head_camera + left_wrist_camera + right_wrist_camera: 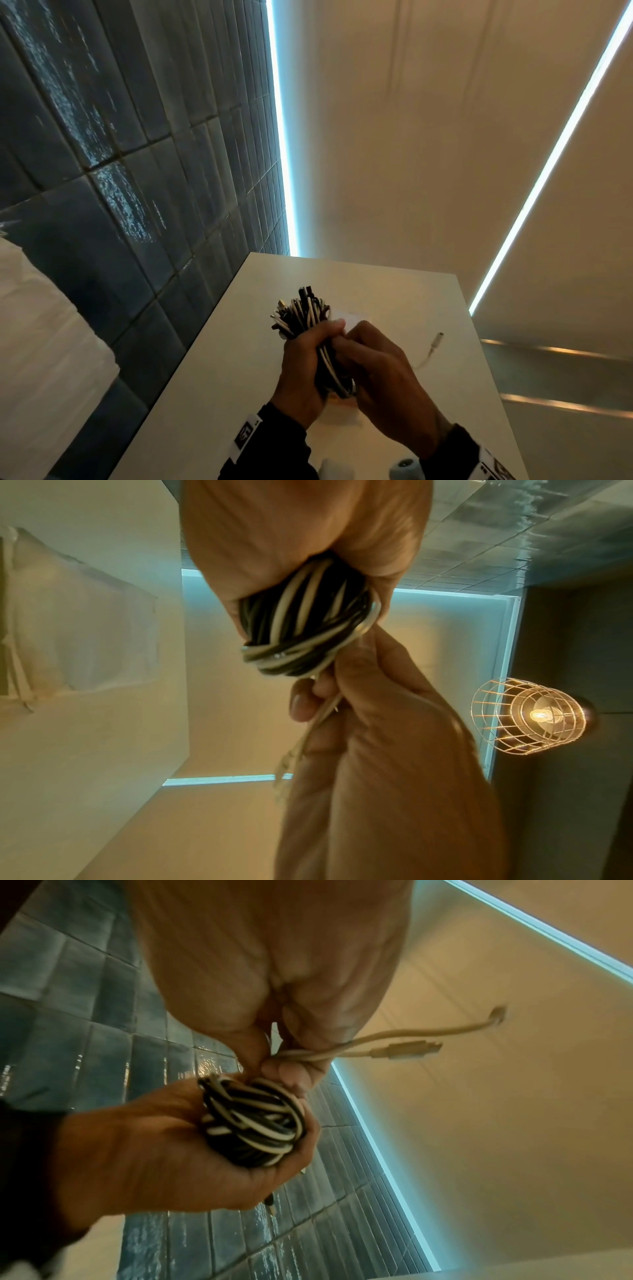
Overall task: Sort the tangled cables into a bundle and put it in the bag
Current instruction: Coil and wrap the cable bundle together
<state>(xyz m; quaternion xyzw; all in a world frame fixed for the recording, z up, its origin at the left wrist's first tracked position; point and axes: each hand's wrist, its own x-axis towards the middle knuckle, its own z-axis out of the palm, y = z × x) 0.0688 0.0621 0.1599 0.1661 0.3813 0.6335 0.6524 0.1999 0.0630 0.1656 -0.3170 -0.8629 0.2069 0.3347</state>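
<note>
Right now the left hand [301,363] is wrapping its fingers around the bundle [301,315] of black and white cables, holding it above the table [212,377]. Meanwhile the right hand [380,366] is pinching a loose cable [377,1045], whose plug end is dangling free beside the bundle. Both hands are working close together, touching at the bundle.

These cables are looking light, soft and springy, so the loops are probably wanting to uncoil; gripping around the middle, as the left hand is doing, seems the safest hold, and the stray tail likely needs wrapping or tucking in.

Another white lead [432,346] is lying on the table just beyond the right hand. A pale shape at the left wrist view's edge may be the bag [78,610], though I cannot tell. Nothing is blocking the hands.
</note>
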